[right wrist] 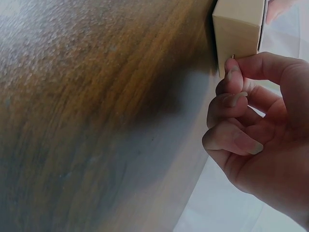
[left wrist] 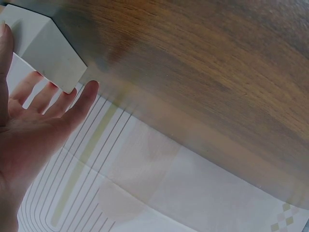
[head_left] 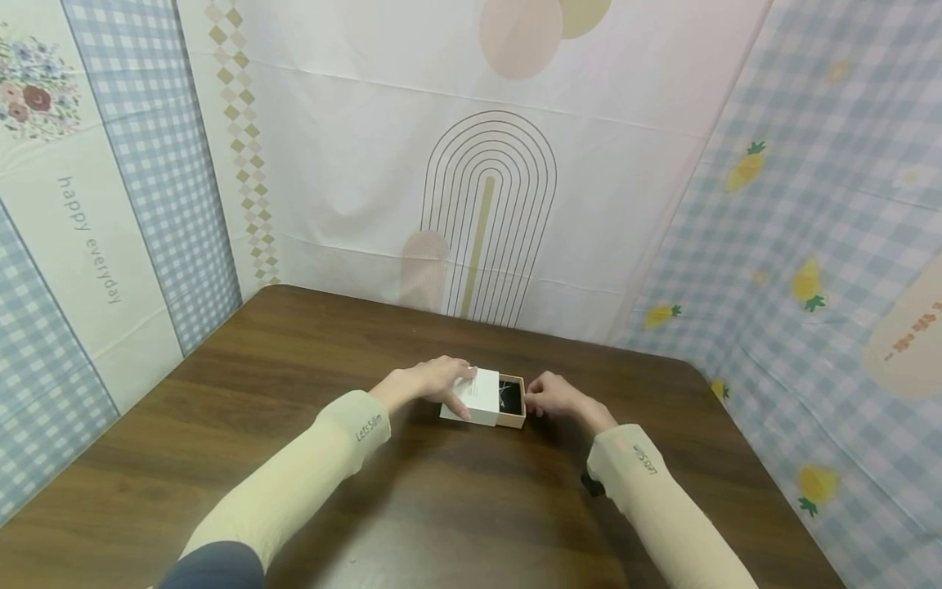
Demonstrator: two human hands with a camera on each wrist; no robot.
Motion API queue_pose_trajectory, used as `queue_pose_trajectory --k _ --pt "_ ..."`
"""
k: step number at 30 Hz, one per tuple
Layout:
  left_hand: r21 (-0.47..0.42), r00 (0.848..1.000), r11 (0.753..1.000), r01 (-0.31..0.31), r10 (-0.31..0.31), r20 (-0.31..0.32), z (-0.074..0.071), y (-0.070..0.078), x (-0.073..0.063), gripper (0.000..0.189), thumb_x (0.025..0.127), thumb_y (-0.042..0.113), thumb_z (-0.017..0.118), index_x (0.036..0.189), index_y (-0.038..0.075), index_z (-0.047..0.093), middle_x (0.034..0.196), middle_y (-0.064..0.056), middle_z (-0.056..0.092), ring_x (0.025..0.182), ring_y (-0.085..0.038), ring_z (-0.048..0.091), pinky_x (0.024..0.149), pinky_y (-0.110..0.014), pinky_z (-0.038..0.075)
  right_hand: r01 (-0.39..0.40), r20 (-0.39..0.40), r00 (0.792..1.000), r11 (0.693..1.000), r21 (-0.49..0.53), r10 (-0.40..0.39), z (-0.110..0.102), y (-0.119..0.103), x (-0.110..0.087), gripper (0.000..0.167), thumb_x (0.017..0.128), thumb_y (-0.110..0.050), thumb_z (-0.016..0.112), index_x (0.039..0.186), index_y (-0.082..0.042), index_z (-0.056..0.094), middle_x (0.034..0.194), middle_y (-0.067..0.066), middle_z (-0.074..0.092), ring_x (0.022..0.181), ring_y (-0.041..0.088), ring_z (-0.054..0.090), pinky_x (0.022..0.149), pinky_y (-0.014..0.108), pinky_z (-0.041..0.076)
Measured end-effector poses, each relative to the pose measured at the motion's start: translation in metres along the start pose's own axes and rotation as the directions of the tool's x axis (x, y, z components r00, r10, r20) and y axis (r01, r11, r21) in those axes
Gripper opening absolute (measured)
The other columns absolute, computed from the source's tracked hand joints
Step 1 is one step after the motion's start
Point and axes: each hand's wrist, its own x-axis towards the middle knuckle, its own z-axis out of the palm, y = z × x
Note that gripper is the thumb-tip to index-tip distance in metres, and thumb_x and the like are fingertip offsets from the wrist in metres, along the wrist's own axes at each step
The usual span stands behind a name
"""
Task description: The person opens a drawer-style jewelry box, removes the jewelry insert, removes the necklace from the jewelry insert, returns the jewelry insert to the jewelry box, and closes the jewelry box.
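Note:
A small sliding box lies on the table in the head view. Its white sleeve (head_left: 483, 399) covers the left part, and a tan cardboard drawer (head_left: 511, 423) sticks out to the right. Inside the drawer is a black lining (head_left: 509, 397) with thin pale lines on it. My left hand (head_left: 439, 379) grips the sleeve, thumb on the near side and fingers along the far side. At the drawer's end my right hand (head_left: 555, 395) pinches with thumb and forefinger. In the right wrist view the pinch touches the drawer's end face (right wrist: 234, 36); what lies between the fingertips is mostly hidden.
The brown wooden table (head_left: 441, 507) extends around the box on all sides. Behind it hangs a white patterned cloth (head_left: 353, 164), with checked cloths (head_left: 832, 204) at the sides.

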Motion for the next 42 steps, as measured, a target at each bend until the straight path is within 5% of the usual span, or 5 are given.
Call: queue_pose_trajectory --k 42 --pt "0.004 1.0 1.0 0.015 -0.015 -0.011 0.0038 -0.0026 0.0033 0.085 0.073 0.042 0.081 0.145 0.014 0.045 0.149 -0.011 0.044 0.136 -0.033 0.042 0.107 -0.055 0.039 0.002 0.004 1.0 1.0 0.024 -0.002 -0.0035 0.0045 -0.0038 0.023 0.089 -0.012 0.054 0.073 -0.002 0.067 0.055 0.001 0.055 0.045 0.009 0.044 0.044 0.021 0.039"
